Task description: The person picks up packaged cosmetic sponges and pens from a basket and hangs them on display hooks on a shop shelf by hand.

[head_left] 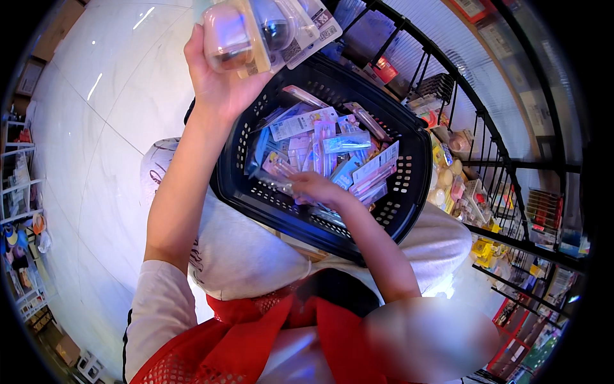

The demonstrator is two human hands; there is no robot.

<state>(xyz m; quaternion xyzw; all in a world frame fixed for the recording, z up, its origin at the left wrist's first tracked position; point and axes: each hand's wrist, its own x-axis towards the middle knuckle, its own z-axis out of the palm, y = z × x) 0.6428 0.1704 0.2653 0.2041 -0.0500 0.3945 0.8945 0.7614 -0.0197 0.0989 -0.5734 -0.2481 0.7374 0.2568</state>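
Observation:
Raised at the top of the view, my left hand point(216, 91) grips several blister packs point(230, 38) with rounded clear domes and printed card backs. The nearest dome looks pink, the one behind it darker. Below it, a black plastic shopping basket point(416, 192) with perforated walls rests at my lap. Inside, small carded packs point(304, 124) lie in a loose heap, along with a shiny clear packet point(347, 142). My right hand point(314, 188) reaches into the basket's near side, its fingers closed on a blurred clear plastic pack point(272, 179).
Black wire shelving point(484, 129) curves along the right, stocked with small packaged goods point(446, 177). White racks point(21, 192) with goods stand at the far left. Pale tiled floor point(105, 158) spreads on the left. Cardboard boxes point(60, 24) sit at the upper left.

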